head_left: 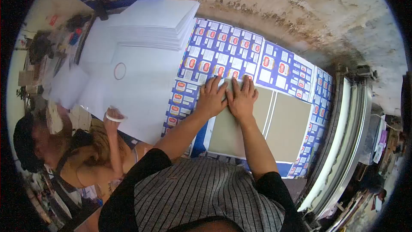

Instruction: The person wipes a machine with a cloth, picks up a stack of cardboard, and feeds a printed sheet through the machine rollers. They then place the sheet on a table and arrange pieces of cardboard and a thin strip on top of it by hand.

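Both of my hands lie flat, side by side, at the far edge of a grey-brown board (227,135). My left hand (211,98) has its fingers stretched out over that edge, holding nothing. Close beside it, my right hand (242,99) is also spread flat, with fingertips at the border of the blue printed sheet (244,43). A second grey-brown board (288,124) lies to the right, apart from the first by a narrow white strip (270,111). Beneath the boards are blue printed sheets with red labels.
At left, a co-worker (88,159) leans at a white work surface (146,99), one hand near a white ring (115,116). A thin reddish ring (119,71) lies there. Behind stands a white sheet stack (150,23). A long metal-edged machine (339,146) borders the right side.
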A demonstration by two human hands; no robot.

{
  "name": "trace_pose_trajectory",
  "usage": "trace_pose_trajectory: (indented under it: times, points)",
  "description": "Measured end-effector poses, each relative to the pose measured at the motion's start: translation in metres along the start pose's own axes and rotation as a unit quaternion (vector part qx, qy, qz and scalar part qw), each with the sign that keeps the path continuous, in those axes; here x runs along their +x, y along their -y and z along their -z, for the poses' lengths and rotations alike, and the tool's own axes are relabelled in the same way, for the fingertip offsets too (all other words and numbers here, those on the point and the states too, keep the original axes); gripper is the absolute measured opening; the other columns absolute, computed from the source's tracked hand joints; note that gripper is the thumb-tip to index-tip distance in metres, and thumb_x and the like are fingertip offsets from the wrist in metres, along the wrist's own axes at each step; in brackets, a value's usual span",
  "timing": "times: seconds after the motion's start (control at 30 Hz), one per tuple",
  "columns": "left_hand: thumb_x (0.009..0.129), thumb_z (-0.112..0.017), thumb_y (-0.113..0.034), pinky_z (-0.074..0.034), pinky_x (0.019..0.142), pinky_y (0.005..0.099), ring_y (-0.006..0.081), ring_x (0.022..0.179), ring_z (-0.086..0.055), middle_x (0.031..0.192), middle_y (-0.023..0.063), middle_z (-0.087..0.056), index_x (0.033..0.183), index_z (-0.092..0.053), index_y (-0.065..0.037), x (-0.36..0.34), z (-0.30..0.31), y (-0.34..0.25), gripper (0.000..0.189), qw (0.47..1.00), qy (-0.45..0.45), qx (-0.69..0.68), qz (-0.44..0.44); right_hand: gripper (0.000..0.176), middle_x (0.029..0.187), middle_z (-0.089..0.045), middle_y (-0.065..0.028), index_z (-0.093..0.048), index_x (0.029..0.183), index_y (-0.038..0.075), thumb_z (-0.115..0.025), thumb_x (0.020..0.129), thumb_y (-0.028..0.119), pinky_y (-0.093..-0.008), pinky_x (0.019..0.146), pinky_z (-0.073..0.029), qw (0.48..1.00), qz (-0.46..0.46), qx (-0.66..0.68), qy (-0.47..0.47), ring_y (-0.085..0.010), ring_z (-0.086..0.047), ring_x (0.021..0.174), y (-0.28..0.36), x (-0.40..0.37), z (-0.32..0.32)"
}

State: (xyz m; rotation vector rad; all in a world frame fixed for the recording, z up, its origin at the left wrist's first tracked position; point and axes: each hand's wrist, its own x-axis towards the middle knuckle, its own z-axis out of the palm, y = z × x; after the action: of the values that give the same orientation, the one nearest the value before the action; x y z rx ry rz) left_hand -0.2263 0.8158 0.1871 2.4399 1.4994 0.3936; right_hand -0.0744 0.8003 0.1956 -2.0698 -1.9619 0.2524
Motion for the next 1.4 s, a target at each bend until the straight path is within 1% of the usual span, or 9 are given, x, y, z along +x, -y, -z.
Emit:
trace_pose_trajectory:
  times: [0.27, 0.33, 0.47, 0.63, 0.8, 0.97, 1.07, 1.2, 1.4]
  points:
    - [0.089, -0.063, -0.037, -0.029, 0.109, 0.0557, 0.0347, 0.140, -0.034, 0.151, 0.0170, -0.038, 0.140, -0.052, -0.010, -0.001, -0.005, -0.004, 0.059, 0.999, -0.037, -0.001, -0.001, 0.061, 0.158, -0.032, -0.0211, -0.051, 0.147, 0.016, -0.054, 0.096, 0.050, -0.0665, 0.111, -0.020, 0.997, -0.072, -0.008, -0.020, -0.0393, -0.026, 0.147, -0.008, -0.004, -0.001]
    - [0.090, -0.062, -0.035, -0.029, 0.109, 0.0556, 0.0346, 0.140, -0.035, 0.151, 0.0170, -0.040, 0.140, -0.053, -0.010, -0.001, -0.005, -0.003, 0.057, 1.000, -0.029, 0.011, -0.001, 0.057, 0.158, -0.032, -0.0207, -0.052, 0.146, 0.019, -0.054, 0.095, 0.044, -0.0656, 0.112, -0.020, 0.999, 0.021, -0.033, -0.014, -0.0391, -0.026, 0.147, -0.006, -0.003, -0.005]
    - [0.087, -0.064, -0.029, -0.031, 0.106, 0.0559, 0.0368, 0.137, -0.036, 0.148, 0.0193, -0.040, 0.139, -0.052, -0.008, -0.001, -0.007, -0.001, 0.058, 0.999, -0.047, 0.004, -0.020, 0.053, 0.158, -0.032, -0.0200, -0.054, 0.145, 0.021, -0.054, 0.095, 0.037, -0.0642, 0.111, -0.020, 0.999, 0.021, -0.040, -0.004, -0.0394, -0.027, 0.146, 0.001, -0.004, 0.006]
    - [0.087, -0.063, -0.027, -0.031, 0.106, 0.0563, 0.0371, 0.137, -0.036, 0.147, 0.0193, -0.041, 0.138, -0.054, -0.007, 0.001, -0.004, -0.003, 0.056, 0.999, -0.042, -0.003, -0.017, 0.060, 0.160, -0.030, -0.0202, -0.048, 0.149, 0.021, -0.055, 0.094, 0.042, -0.0652, 0.113, -0.017, 0.994, -0.080, -0.073, 0.012, -0.0402, -0.022, 0.148, -0.016, -0.011, 0.014]
    - [0.087, -0.062, -0.026, -0.031, 0.107, 0.0563, 0.0386, 0.135, -0.037, 0.146, 0.0210, -0.041, 0.136, -0.055, -0.004, 0.001, -0.006, -0.002, 0.054, 0.999, -0.045, -0.001, -0.025, 0.065, 0.160, -0.027, -0.0238, -0.042, 0.152, 0.017, -0.055, 0.094, 0.044, -0.0668, 0.112, -0.019, 0.974, -0.212, -0.023, -0.078, -0.0409, -0.021, 0.149, -0.063, -0.025, 0.020]
    - [0.087, -0.061, -0.026, -0.031, 0.106, 0.0565, 0.0389, 0.135, -0.038, 0.145, 0.0213, -0.041, 0.136, -0.055, -0.004, 0.001, -0.006, -0.003, 0.054, 0.998, -0.057, -0.001, -0.029, 0.064, 0.161, -0.025, -0.0218, -0.040, 0.154, 0.023, -0.052, 0.096, 0.049, -0.0654, 0.114, -0.015, 0.981, -0.180, -0.069, 0.004, -0.0410, -0.018, 0.149, -0.067, -0.023, 0.027]
    - [0.086, -0.062, -0.026, -0.031, 0.106, 0.0568, 0.0392, 0.134, -0.038, 0.145, 0.0211, -0.041, 0.135, -0.055, -0.003, 0.003, -0.004, -0.005, 0.054, 0.998, -0.053, -0.001, -0.025, 0.064, 0.162, -0.023, -0.0219, -0.043, 0.152, 0.021, -0.050, 0.097, 0.051, -0.0665, 0.113, -0.015, 0.966, -0.247, -0.076, 0.009, -0.0412, -0.018, 0.149, -0.061, -0.024, 0.030]
    - [0.086, -0.064, -0.026, -0.031, 0.106, 0.0572, 0.0393, 0.134, -0.039, 0.145, 0.0204, -0.042, 0.131, -0.055, -0.001, 0.001, -0.005, -0.003, 0.052, 0.998, -0.057, -0.018, -0.018, 0.061, 0.162, -0.023, -0.0216, -0.044, 0.151, 0.020, -0.049, 0.098, 0.049, -0.0688, 0.113, -0.014, 0.976, -0.213, -0.049, 0.001, -0.0418, -0.016, 0.150, -0.052, -0.021, 0.022]
    - [0.088, -0.065, -0.027, -0.029, 0.107, 0.0567, 0.0383, 0.134, -0.039, 0.143, 0.0181, -0.044, 0.125, -0.057, -0.002, 0.001, -0.009, 0.003, 0.045, 0.995, -0.085, -0.042, -0.022, 0.053, 0.162, -0.026, -0.0200, -0.053, 0.146, 0.024, -0.051, 0.096, 0.040, -0.0724, 0.110, -0.015, 0.999, -0.025, -0.025, 0.023, -0.0438, -0.019, 0.149, 0.011, -0.001, -0.001]
